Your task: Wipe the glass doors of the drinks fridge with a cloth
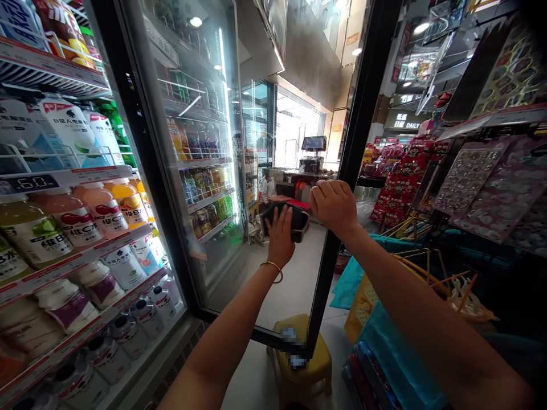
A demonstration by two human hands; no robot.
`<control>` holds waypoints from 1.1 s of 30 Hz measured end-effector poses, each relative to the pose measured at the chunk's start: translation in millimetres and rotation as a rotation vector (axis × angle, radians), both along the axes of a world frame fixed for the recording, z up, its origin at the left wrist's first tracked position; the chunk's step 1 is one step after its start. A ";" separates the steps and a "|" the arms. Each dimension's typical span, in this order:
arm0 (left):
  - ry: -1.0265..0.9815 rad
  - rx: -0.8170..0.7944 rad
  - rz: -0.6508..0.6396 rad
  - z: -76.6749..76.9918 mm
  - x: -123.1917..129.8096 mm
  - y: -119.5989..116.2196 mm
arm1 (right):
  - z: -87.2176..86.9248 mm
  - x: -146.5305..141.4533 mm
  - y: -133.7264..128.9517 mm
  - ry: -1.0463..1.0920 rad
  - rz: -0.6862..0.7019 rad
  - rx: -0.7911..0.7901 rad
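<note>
A glass fridge door (pixel 329 273) with a black frame stands open across the middle. My left hand (pixel 281 228), a gold bangle at its wrist, has its fingers over a dark cloth-like pad (pixel 299 221) and holds it at the glass. Curled at the top of the door's right frame bar, my right hand (pixel 335 206) grips the edge; its fingertips are partly hidden. The fridge shelves (pixel 98 250) on the left hold rows of drink bottles.
Below the door's lower corner is a yellow stool (pixel 318 353) with blurred items on it. Turquoise bags (pixel 384 347) and a yellow basket (pixel 363 304) crowd the right side. Hanging packets (pixel 470 182) line the right, and a counter with a screen (pixel 314 143) stands beyond the glass.
</note>
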State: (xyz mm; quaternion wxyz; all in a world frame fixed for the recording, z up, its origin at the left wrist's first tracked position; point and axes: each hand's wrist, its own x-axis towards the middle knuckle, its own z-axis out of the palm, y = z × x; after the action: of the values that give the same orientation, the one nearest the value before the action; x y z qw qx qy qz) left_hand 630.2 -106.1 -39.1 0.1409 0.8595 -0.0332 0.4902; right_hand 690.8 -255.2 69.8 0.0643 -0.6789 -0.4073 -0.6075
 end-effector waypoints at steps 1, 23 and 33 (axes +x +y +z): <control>0.035 0.077 -0.023 -0.2 -1.2 -2.0 | -1.5 -1.4 2.1 0.022 0.000 0.014; 0.086 0.154 -0.059 -4.6 -23.7 55.8 | -66.9 -7.8 53.9 0.291 0.070 0.316; -0.116 0.034 -0.084 83.2 -18.0 89.2 | -72.5 -0.8 43.8 0.243 0.180 0.229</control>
State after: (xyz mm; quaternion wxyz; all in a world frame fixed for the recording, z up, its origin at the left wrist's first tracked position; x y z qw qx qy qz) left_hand 612.2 -16.8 44.2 0.1447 0.8298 -0.0855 0.5322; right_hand 690.0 -211.4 -2.7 0.2441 -0.6964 -0.3837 -0.5552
